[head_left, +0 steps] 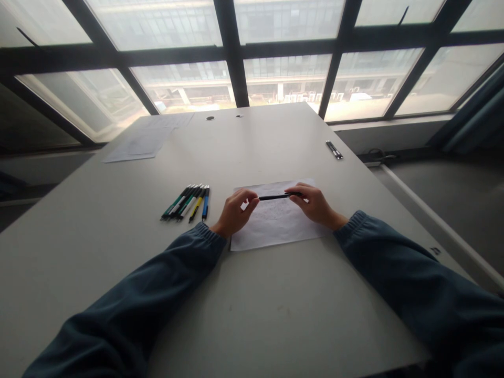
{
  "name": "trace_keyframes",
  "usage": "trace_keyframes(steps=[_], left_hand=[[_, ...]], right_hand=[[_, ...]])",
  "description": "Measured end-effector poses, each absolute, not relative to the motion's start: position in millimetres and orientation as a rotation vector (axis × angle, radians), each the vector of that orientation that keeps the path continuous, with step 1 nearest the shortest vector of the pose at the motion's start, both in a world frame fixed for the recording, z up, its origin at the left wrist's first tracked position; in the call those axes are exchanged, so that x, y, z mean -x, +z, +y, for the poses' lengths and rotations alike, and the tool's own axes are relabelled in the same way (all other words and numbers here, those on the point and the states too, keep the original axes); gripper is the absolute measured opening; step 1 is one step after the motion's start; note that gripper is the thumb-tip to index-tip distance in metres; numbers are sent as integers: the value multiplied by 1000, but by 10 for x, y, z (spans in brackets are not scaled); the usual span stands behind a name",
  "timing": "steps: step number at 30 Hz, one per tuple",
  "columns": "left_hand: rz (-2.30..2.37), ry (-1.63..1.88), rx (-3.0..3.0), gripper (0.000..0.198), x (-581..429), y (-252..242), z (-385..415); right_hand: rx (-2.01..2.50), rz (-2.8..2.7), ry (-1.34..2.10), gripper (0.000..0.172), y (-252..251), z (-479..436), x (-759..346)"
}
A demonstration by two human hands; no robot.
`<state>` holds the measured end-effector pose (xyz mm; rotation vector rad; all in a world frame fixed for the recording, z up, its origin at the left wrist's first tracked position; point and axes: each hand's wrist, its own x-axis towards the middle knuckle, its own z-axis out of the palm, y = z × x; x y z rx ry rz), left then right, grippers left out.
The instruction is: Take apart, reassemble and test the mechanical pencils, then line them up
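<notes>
A black pen (274, 197) is stretched level between my two hands, above a sheet of paper (271, 236) with faint marks on it. My left hand (237, 209) pinches the pen's left end between thumb and fingers. At the other end, my right hand (311, 202) grips it the same way, its fingers covering that tip. Left of my left hand lies a row of several pens, among them a blue pen (206, 203), a yellow pen (196, 205) and some green and white ones.
On the white table (252, 152), more paper sheets (137, 139) lie at the far left. Two dark pens (334, 150) rest near the right edge. A round cable hole (210, 118) is at the back, before the large windows (287, 79).
</notes>
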<state>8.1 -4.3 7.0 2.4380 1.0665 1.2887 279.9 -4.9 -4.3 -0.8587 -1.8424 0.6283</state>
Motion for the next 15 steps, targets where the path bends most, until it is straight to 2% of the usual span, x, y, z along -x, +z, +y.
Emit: trace_keyframes(steps=[7, 15], left_hand=[[1059, 1233, -2424, 29, -72, 64, -43], [1036, 1200, -2404, 37, -72, 63, -41]], right_hand=[[901, -1839, 695, 17, -105, -52, -2805], [919, -1924, 640, 21, -58, -100, -2795]])
